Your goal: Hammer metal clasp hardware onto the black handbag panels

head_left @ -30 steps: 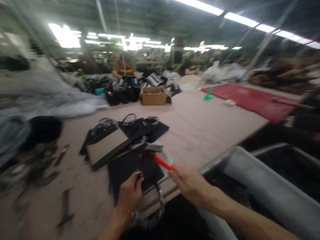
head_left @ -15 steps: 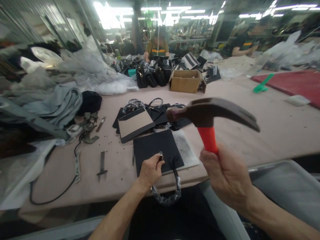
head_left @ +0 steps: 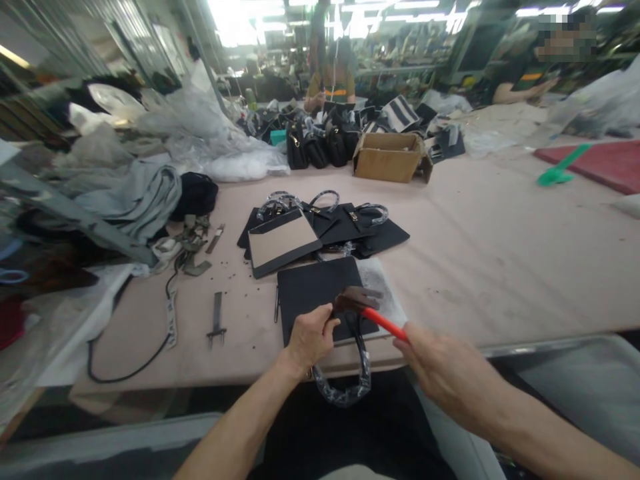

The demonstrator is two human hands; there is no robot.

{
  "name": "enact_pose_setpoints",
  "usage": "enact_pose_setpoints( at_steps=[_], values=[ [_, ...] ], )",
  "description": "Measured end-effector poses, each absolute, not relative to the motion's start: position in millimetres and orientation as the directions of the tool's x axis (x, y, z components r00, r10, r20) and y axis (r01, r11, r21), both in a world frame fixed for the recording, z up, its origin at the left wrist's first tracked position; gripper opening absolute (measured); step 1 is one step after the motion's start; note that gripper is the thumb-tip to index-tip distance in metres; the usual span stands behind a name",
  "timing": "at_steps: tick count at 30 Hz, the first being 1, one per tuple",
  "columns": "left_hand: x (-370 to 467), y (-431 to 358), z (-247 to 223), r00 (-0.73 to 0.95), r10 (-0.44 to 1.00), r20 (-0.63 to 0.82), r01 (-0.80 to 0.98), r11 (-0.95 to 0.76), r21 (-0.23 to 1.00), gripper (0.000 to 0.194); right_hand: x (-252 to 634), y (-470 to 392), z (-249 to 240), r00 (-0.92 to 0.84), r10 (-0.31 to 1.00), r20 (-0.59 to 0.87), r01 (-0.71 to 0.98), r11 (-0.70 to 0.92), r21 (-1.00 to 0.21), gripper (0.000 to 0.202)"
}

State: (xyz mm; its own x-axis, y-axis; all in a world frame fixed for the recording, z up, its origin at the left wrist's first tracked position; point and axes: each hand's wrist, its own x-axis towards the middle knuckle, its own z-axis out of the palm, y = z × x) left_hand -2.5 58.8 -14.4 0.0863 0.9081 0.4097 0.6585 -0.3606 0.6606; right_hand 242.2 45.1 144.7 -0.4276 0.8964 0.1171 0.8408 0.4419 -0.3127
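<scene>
Right hand (head_left: 445, 363) wraps hammer's (head_left: 383, 321) red handle. Head, likely heavy, is over black panel (head_left: 317, 283); grip low. Left hand (head_left: 311, 339) pinches; cannot tell on what. Panel lies flat near table (head_left: 500, 267) edge; likely light, bendy, scratches easily: hold by rim.

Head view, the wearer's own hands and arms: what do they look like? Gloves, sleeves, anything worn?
Left hand and right hand: both ungloved. Left forearm and right forearm: bare as far as the frame shows, no sleeve in view. No watch, bracelet or cable visible. Rings: can't rule out, partly hidden.
</scene>
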Motion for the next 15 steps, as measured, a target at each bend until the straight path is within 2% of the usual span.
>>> enact_pose_setpoints(
  at_steps=[4, 7, 9, 12, 15],
  values=[
    [-2.2, 59.2, -13.9, 0.078, 0.916, 0.394, 0.652, -0.346, 0.674, 0.01, 262.2, 62.3, 125.9, -0.391, 0.92, -0.03, 0.877, 0.362, -0.317, 0.039],
    [-3.5, 58.3, -7.7, 0.067, 0.934, 0.35, 0.604, -0.317, 0.731, 0.008, 278.9, 80.1, 107.9, -0.278, 0.954, -0.114, 0.87, 0.199, -0.451, 0.039],
    [-7.3, 58.2, -2.6, 0.077, 0.955, 0.286, 0.532, -0.282, 0.798, 0.009, 287.7, 91.7, 87.9, -0.152, 0.963, -0.224, 0.847, 0.01, -0.531, 0.038],
    [-18.0, 60.9, 1.0, 0.055, 0.987, 0.152, 0.27, -0.161, 0.949, 0.019, 300.3, 106.3, 55.2, 0.028, 0.935, -0.353, 0.831, -0.218, -0.512, 0.035],
    [-29.2, 64.5, -0.6, -0.051, 0.999, 0.016, 0.002, -0.016, 1.0, 0.028, 313.4, 118.5, 34.4, 0.092, 0.94, -0.328, 0.874, -0.234, -0.426, 0.031]
  ],
)
